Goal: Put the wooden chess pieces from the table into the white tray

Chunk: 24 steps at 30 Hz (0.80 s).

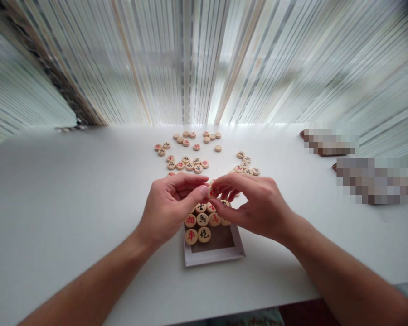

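Note:
A round wooden Chinese chess piece with a red character (213, 193) is held up between my two hands. My left hand (173, 199) pinches its left side with thumb and fingers. From the right, my right hand (251, 199) has its fingertips at the same piece. Right below them lies an open shallow white box (214, 259) with rows of chess pieces, characters up. A red-marked piece (191, 236) and a black-marked piece (204, 234) sit in its nearest row, beside bare brown bottom. My hands cover the box's far part.
Loose chess pieces lie scattered beyond my hands, among them a face-down one (218, 148) and a group at right (245, 165). Two blurred-out flat objects (329, 141) are on the white table (88, 194) at far right. A striped curtain (204, 63) hangs behind the table.

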Each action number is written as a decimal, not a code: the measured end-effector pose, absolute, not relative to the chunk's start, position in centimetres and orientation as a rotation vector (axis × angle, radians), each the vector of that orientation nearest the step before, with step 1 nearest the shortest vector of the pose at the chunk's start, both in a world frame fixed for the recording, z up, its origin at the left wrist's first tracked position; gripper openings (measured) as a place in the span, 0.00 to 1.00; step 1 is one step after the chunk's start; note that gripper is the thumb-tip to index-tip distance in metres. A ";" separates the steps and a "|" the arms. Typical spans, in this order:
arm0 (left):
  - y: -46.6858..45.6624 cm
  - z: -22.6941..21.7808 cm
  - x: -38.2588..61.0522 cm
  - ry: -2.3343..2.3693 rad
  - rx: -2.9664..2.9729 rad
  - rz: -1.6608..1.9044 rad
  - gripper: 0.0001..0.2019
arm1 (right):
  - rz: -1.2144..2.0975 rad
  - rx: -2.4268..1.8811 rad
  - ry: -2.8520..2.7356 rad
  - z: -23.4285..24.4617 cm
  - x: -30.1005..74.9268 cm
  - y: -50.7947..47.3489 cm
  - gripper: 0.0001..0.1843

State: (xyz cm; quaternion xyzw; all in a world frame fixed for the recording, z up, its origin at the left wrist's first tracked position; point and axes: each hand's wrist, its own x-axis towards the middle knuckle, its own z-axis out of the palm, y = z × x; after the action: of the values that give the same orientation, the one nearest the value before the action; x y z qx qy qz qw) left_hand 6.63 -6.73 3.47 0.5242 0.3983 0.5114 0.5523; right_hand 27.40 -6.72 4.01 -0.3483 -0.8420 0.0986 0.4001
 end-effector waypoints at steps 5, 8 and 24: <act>-6.4 3.3 6.3 0.980 1.307 1.234 0.07 | 0.371 -1.007 -2.209 5.6 27.8 -7.9 0.05; -6.1 3.1 6.1 0.987 1.307 1.237 0.09 | 0.459 -1.062 -2.299 6.3 28.0 -9.2 0.03; -5.9 2.9 5.8 1.007 1.336 1.251 0.11 | 0.653 -1.515 -2.597 4.6 27.2 -12.3 0.05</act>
State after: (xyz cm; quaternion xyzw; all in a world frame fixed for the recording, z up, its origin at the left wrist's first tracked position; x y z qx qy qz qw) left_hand 5.77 -5.89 2.86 0.5530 0.4170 0.5178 0.5022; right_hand 27.19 -12.28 4.57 -0.4921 -0.8436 0.2121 0.0325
